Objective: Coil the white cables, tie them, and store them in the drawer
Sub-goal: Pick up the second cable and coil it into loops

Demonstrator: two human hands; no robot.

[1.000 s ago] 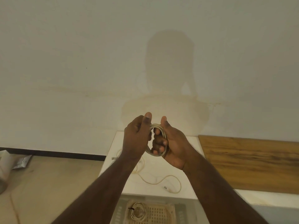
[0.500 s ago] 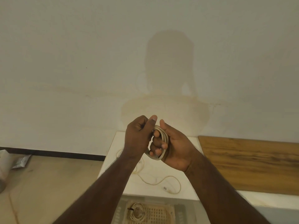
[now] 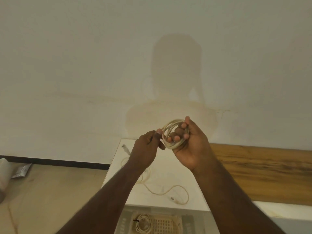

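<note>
While the hands (image 3: 190,142) coil, loose cable (image 3: 162,191) (uncoiled) sprawls below.

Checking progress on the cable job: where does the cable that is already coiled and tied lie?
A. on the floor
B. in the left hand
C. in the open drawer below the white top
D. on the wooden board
C: the tied coil lies in the drawer, bound by a dark tie.

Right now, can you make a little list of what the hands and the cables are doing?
right hand: holds the coiled cable, fingers through the loops
left hand: pinches the coil's left edge
loose cable: lies uncoiled on the white cabinet top
tied cable: coiled, in the open drawer below
</note>
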